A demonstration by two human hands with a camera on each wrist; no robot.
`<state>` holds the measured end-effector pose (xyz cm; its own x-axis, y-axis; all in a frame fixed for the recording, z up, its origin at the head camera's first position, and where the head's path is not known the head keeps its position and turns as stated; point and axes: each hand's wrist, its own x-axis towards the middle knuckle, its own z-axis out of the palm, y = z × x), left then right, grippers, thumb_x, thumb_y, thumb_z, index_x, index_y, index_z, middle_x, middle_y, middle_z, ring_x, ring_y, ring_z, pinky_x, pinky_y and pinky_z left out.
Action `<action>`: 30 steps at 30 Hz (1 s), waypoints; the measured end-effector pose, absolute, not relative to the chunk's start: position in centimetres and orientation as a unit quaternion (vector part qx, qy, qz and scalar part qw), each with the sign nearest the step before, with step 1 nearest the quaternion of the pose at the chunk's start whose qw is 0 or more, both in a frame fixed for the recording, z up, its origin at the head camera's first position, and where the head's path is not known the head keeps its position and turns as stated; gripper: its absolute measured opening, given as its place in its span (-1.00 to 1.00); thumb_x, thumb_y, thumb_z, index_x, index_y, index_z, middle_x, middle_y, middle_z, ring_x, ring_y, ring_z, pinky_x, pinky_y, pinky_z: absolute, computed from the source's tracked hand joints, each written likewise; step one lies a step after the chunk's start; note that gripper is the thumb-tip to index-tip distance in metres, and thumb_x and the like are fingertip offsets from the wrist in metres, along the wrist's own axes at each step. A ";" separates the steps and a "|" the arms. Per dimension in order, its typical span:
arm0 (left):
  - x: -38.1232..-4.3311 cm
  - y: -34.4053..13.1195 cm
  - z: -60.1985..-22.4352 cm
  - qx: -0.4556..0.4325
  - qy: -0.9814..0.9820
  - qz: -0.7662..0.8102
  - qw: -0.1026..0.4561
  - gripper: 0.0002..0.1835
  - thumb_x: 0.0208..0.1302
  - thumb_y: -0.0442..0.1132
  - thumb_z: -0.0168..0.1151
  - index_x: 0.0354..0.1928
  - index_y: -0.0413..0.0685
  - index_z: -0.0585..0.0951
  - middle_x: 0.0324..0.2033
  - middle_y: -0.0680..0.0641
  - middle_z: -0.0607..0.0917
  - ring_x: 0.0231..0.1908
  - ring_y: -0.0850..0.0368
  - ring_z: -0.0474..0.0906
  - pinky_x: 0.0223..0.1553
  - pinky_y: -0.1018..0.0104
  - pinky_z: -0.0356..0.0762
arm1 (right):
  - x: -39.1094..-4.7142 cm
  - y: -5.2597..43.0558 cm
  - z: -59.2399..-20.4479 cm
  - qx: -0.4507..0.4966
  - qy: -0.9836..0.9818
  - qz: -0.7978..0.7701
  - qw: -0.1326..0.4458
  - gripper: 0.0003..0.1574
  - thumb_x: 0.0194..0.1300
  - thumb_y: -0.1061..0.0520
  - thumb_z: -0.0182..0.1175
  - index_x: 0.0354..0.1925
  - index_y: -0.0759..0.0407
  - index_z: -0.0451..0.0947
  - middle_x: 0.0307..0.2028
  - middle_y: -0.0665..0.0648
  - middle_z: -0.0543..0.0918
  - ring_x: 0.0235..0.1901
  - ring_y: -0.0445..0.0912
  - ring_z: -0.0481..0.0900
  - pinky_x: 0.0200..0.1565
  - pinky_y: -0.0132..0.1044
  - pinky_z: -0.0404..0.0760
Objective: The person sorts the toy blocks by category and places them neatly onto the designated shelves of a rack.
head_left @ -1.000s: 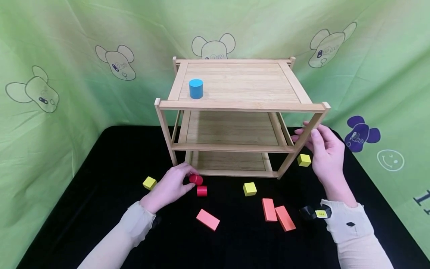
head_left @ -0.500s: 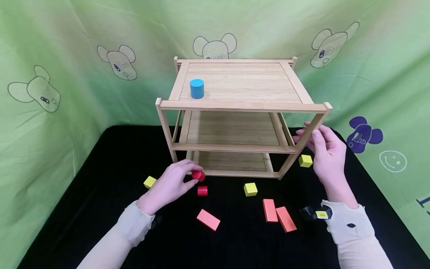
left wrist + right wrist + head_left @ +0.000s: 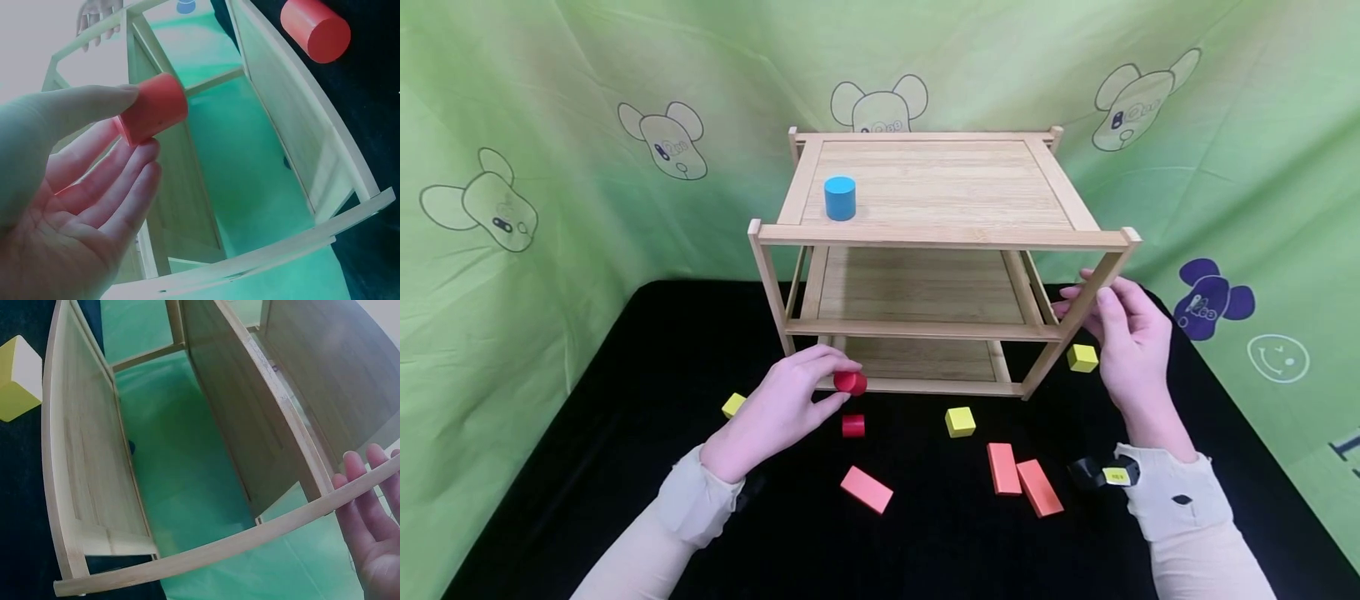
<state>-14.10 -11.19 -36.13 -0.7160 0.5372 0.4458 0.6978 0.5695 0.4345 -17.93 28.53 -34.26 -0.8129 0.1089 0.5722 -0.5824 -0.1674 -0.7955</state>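
My left hand (image 3: pixel 786 408) pinches a red cylinder block (image 3: pixel 851 383) between thumb and fingertips, close in front of the shelf's bottom tier. In the left wrist view the thumb presses the same red cylinder (image 3: pixel 156 107) from above, fingers underneath. A second red cylinder (image 3: pixel 853 427) lies on its side on the black cloth below. The three-tier wooden shelf (image 3: pixel 947 240) stands at centre, a blue cylinder (image 3: pixel 840 198) upright on its top. At its right front leg (image 3: pixel 1086 296), my right hand (image 3: pixel 1135 350) holds on, thumb in front and fingers (image 3: pixel 369 509) behind.
Yellow cubes lie right of centre (image 3: pixel 960 422), by the right leg (image 3: pixel 1082 358) and partly behind my left hand (image 3: pixel 733 406). Pink rectangular blocks (image 3: pixel 867 489) lie nearer the front, two of them (image 3: pixel 1003 469) side by side. A green printed curtain (image 3: pixel 572 208) surrounds the black cloth.
The left hand has lifted the red cylinder off the cloth and moved it slightly right, toward the bottom tier. The right hand stays at the shelf leg.
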 end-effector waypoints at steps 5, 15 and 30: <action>-14.1 -11.2 -36.1 -0.355 -0.875 -0.301 0.137 -0.68 0.19 -0.41 0.49 0.00 -0.14 0.73 -0.08 0.00 0.69 -0.11 0.20 0.63 -0.01 0.36 0.64 | -17.9 28.2 -34.2 0.189 -0.607 0.733 0.242 -0.50 0.58 0.21 0.05 0.17 0.71 0.39 -0.18 0.32 0.72 -0.26 0.05 0.76 -0.04 -0.22 0.71; -14.1 -11.2 -34.9 -0.374 -0.861 -0.298 0.173 -0.66 0.17 -0.45 0.48 0.01 -0.16 0.72 -0.09 0.01 0.69 -0.12 0.20 0.65 -0.01 0.37 0.64 | -18.2 28.3 -34.2 0.203 -0.600 0.735 0.242 -0.54 0.58 0.24 0.03 0.16 0.69 0.41 -0.17 0.37 0.70 -0.26 0.06 0.75 -0.02 -0.20 0.70; -14.0 -10.2 -29.8 -0.420 -0.816 -0.323 0.232 -0.64 0.19 -0.47 0.46 0.05 -0.20 0.71 -0.02 -0.05 0.68 -0.04 0.15 0.63 0.07 0.41 0.57 | -18.0 28.6 -34.2 0.190 -0.619 0.722 0.245 -0.54 0.59 0.23 0.03 0.16 0.67 0.44 -0.19 0.34 0.72 -0.27 0.05 0.75 -0.03 -0.21 0.71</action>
<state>-13.98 -10.18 -29.80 -0.5402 0.5353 0.6493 0.8347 0.4387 0.3329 -18.01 28.57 -34.23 -0.8074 0.1189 0.5779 -0.5893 -0.1141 -0.7998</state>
